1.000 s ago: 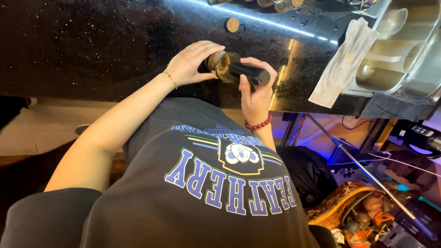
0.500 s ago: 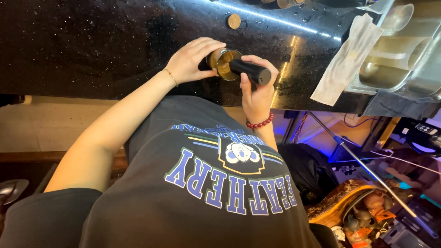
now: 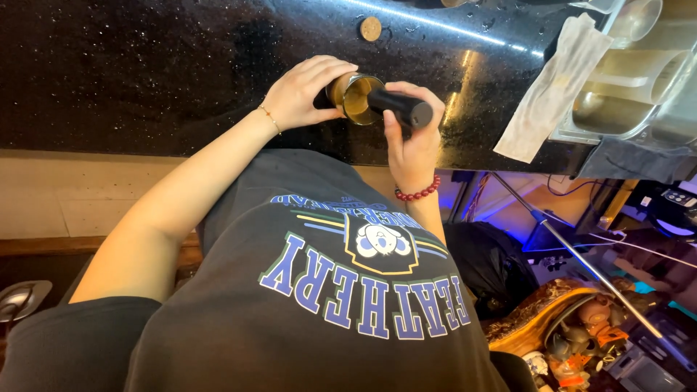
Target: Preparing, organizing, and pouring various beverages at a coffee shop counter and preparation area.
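Near the front edge of a black speckled counter (image 3: 145,65), my left hand (image 3: 301,91) wraps around a small brass-coloured metal cup (image 3: 351,94). My right hand (image 3: 412,141), with a red bead bracelet at the wrist, grips a black cylindrical handle (image 3: 398,107) whose end sits in the mouth of the cup. The cup is tilted toward my right hand. What is inside the cup is hidden by the handle.
A small round cork-coloured disc (image 3: 371,28) lies farther back on the counter. A white cloth (image 3: 552,87) drapes over the edge of a steel sink (image 3: 617,109) at the right. Below the counter at the right stand cluttered items, cables and a metal rod (image 3: 581,261).
My hands, the cup and the handle keep the same grip. The handle has shifted slightly against the cup, and the view has moved a little.
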